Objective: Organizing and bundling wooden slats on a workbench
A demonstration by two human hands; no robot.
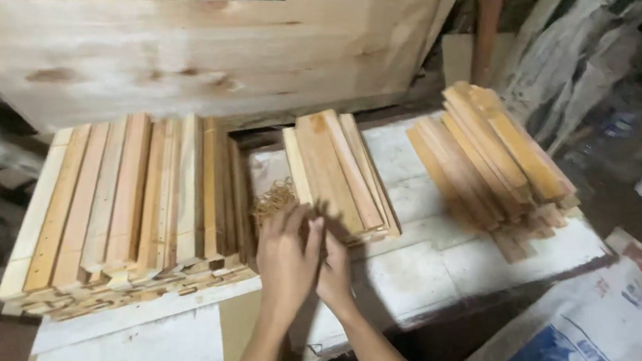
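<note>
My left hand (pixel 287 260) and my right hand (pixel 336 272) are pressed close together over the white tabletop (pixel 422 269), at the near end of a small stack of wooden slats (pixel 341 171). The fingers of both hands point up toward that stack and seem to touch its near edge. Whether they grip anything is hidden by the hands themselves. A tangle of thin tan rubber bands (pixel 274 198) lies just left of the stack, above my left hand.
A large pile of wooden slats (pixel 134 202) fills the left of the table. Another pile (pixel 491 162) lies at the right rear. A broad wooden board (pixel 192 50) leans behind. A printed sack (pixel 603 349) lies at the lower right.
</note>
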